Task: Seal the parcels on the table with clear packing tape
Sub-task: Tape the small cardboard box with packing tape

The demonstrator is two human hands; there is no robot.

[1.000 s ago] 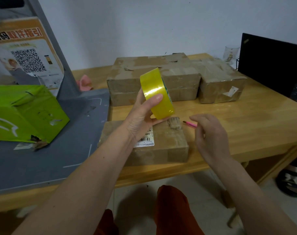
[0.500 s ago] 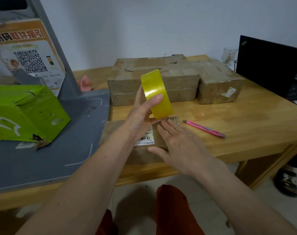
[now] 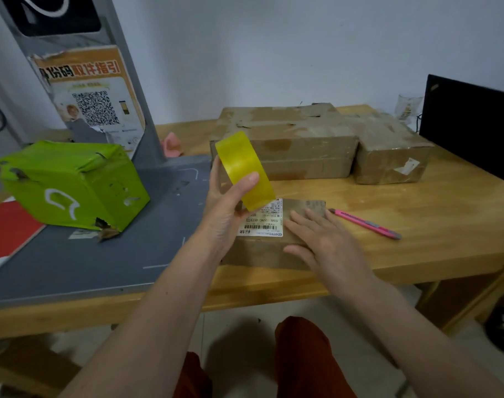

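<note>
My left hand grips a roll of yellowish clear packing tape, held upright on edge just above the near parcel. That small brown parcel lies at the table's front edge and carries a white barcode label. My right hand lies flat on its top right part, fingers straight. A large brown parcel and a smaller taped one stand side by side further back.
A pink utility knife lies on the wooden table right of the near parcel. A green box sits on a grey mat at left, behind it a grey stand with a QR poster. A black laptop screen stands far right.
My right hand left the pink knife on the table, came left and settled flat on the near parcel. The left hand kept the tape roll almost still.
</note>
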